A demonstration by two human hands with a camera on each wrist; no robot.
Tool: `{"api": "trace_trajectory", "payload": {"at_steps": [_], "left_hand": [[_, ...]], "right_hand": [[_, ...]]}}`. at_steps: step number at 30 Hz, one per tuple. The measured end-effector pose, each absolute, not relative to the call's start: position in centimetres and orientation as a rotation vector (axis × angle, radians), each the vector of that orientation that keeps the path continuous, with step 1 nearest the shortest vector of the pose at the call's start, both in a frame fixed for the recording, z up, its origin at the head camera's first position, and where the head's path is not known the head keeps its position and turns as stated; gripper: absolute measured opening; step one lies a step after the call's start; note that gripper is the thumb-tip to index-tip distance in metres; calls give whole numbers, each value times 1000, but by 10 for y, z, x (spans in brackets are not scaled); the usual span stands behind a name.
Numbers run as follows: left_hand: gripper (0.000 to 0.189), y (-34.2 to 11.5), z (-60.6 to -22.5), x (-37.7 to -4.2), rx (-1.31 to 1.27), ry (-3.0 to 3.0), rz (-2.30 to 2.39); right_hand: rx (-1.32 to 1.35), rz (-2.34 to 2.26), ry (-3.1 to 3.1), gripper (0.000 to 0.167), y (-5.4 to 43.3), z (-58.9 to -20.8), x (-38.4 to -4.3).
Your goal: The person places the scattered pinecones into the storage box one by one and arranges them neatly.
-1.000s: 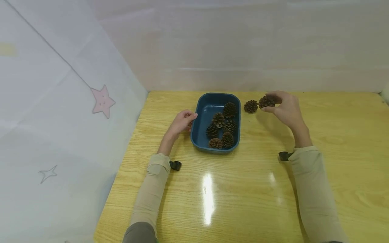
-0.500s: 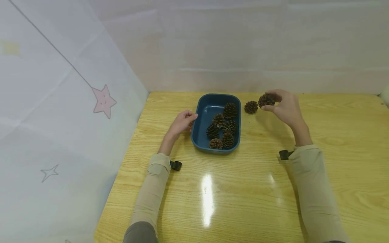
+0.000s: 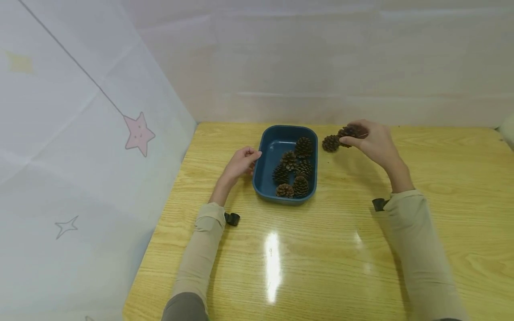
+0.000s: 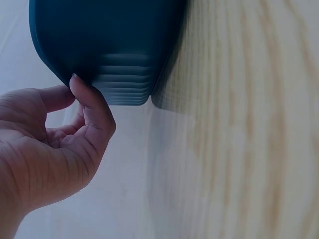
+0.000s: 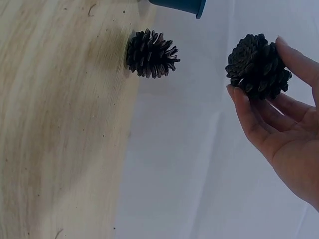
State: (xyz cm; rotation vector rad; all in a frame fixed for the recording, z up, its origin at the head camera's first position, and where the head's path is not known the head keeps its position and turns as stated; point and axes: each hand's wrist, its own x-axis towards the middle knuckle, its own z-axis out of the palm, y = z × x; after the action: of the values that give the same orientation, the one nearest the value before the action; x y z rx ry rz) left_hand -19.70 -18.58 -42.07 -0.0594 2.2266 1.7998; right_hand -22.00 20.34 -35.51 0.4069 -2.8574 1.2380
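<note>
A blue rectangular plastic bin (image 3: 270,195) stands on the table with several brown pine cones lying in it, most of them toward its right side and front. My left hand (image 3: 242,162) pinches the bin's left rim; in the left wrist view the thumb and a finger (image 4: 94,107) meet at its edge. To the right of the bin, my right hand (image 3: 375,140) holds a pine cone (image 5: 259,67) between thumb and fingers, above the table. One more pine cone (image 5: 151,54) sits on the table between the bin and the held one.
The yellow wood-grain table (image 3: 321,258) meets a white sheeted wall (image 3: 297,58) just behind the bin. Another white sheet with a pink star (image 3: 139,133) hangs along the left side.
My right hand has moved slightly left with the pine cone, which now overlaps the one on the table in the head view. The left hand stays at the bin's rim.
</note>
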Motion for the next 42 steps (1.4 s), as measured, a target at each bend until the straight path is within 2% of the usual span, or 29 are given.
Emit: {"api": "trace_trajectory", "payload": {"at_steps": [9,20,28,36,42], "left_hand": [[33,-187,-423,-198,-57,2235,1794],[34,-186,-423,-197,-45,2222,1818],[27,-187,-422,-196,-50,2228,1820],[36,-185,-421,-196,-51,2224,1815],[34,-183,-420,-196,-49,2232,1815]], "right_hand": [[481,1166,-2899,71,198,-347,-221],[637,1013,-2857,60,190,-345,-225],[657,1014,-2871,56,180,-338,-225],[679,976,-2874,53,167,-336,-225],[719,947,-2853,52,160,-337,-228]]}}
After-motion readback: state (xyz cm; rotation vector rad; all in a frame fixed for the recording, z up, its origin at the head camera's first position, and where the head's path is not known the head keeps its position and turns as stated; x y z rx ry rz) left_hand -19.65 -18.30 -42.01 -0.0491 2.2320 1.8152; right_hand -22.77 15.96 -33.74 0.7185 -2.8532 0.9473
